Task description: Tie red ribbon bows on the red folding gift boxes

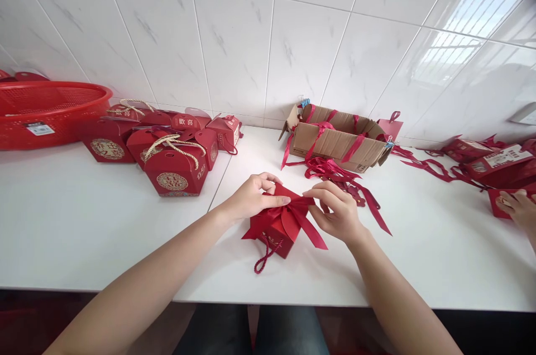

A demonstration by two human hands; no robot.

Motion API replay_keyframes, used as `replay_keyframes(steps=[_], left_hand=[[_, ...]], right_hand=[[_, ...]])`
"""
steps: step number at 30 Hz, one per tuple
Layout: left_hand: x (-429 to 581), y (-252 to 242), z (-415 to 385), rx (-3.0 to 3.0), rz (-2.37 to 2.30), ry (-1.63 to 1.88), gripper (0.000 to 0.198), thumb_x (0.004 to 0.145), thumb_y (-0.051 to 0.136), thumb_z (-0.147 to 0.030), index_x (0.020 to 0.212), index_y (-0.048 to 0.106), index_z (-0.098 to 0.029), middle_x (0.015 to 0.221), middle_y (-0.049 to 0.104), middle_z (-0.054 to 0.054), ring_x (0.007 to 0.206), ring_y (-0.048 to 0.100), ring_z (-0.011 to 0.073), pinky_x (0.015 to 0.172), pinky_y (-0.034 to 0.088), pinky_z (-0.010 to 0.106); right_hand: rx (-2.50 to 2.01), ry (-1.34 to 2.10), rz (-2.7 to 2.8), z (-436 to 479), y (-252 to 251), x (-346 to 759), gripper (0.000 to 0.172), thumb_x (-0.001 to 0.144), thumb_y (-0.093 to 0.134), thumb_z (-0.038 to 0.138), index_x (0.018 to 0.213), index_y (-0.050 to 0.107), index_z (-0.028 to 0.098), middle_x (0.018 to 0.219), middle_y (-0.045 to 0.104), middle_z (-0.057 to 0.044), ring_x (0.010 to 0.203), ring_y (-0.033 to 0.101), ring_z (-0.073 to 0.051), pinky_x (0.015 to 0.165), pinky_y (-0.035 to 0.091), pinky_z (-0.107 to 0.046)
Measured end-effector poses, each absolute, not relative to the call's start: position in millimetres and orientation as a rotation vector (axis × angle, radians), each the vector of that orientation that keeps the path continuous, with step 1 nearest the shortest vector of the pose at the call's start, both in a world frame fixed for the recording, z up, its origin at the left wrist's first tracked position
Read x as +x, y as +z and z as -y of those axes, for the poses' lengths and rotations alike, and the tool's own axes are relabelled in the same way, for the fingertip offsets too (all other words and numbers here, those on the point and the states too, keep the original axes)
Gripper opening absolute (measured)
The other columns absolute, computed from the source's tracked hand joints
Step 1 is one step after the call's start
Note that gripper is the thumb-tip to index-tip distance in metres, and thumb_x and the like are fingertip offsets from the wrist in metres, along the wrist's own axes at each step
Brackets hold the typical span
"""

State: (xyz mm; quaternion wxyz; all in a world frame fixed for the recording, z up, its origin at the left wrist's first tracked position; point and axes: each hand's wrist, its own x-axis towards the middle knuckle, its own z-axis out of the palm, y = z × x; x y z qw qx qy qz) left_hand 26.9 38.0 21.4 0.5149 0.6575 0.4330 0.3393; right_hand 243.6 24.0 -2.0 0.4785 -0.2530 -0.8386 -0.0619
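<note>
A small red gift box (274, 236) stands on the white table in front of me, a red ribbon (314, 230) tied in a bow across its top. A twisted red cord loop (262, 263) hangs from its near side onto the table. My left hand (255, 196) lies at the box's upper left, thumb pressed on the ribbon near the knot and fingers curled behind. At the right, my right hand (333, 209) pinches a loop of the bow between thumb and fingers. Part of the bow is hidden by my left thumb.
A cardboard box (335, 143) draped with red ribbons stands behind, with a ribbon pile (330, 169) before it. Finished-looking red boxes (178, 173) with cords sit left, beside a red plastic basket (54, 120). At far right, another person's hand (521, 207) touches a red box.
</note>
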Motion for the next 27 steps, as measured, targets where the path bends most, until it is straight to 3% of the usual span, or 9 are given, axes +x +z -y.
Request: replay_keyframes(steps=[8, 14, 18, 21, 27], left_hand=[[27, 25, -37, 1.557, -1.051, 0.832, 0.05, 0.061, 0.076, -0.041, 0.045, 0.037, -0.015, 0.106, 0.052, 0.006, 0.084, 0.054, 0.0186, 0.079, 0.041, 0.036], [21, 25, -42, 1.479, -0.955, 0.862, 0.041, 0.071, 0.068, -0.046, 0.05, 0.05, -0.016, 0.106, 0.055, 0.007, 0.104, 0.051, 0.0246, 0.09, 0.035, 0.038], [18, 25, -45, 1.415, -0.891, 0.857, 0.034, 0.071, 0.069, -0.042, 0.053, 0.057, -0.017, 0.115, 0.056, 0.006, 0.112, 0.047, 0.026, 0.096, 0.032, 0.039], [18, 25, -46, 1.382, -0.882, 0.848, 0.036, 0.071, 0.069, -0.043, 0.05, 0.057, -0.016, 0.116, 0.058, 0.006, 0.11, 0.049, 0.0261, 0.097, 0.032, 0.039], [20, 26, -46, 1.357, -0.841, 0.81, 0.037, 0.073, 0.067, -0.046, 0.055, 0.058, -0.015, 0.106, 0.061, 0.007, 0.098, 0.055, 0.0239, 0.09, 0.038, 0.037]], right_hand=[[-0.654, -0.13, 2.015, -24, -2, 240, 0.034, 0.073, 0.048, -0.003, 0.096, 0.057, 0.021, 0.083, 0.058, -0.004, 0.059, 0.05, -0.01, 0.045, 0.04, -0.021], [-0.774, -0.118, 1.852, -30, -8, 235, 0.033, 0.073, 0.047, 0.0, 0.096, 0.056, 0.022, 0.088, 0.058, -0.002, 0.046, 0.042, -0.005, 0.042, 0.039, -0.021], [-0.918, -0.083, 1.774, -32, -10, 233, 0.022, 0.074, 0.053, 0.01, 0.093, 0.055, 0.021, 0.079, 0.056, 0.0, 0.043, 0.043, -0.005, 0.04, 0.038, -0.02], [-1.021, -0.059, 1.784, -33, -11, 231, 0.005, 0.077, 0.055, 0.016, 0.078, 0.053, 0.02, 0.068, 0.056, 0.002, 0.045, 0.043, -0.007, 0.042, 0.038, -0.02], [-1.008, -0.06, 1.78, -34, -10, 231, 0.007, 0.076, 0.052, 0.014, 0.071, 0.051, 0.019, 0.063, 0.056, 0.001, 0.046, 0.043, -0.009, 0.043, 0.037, -0.02]])
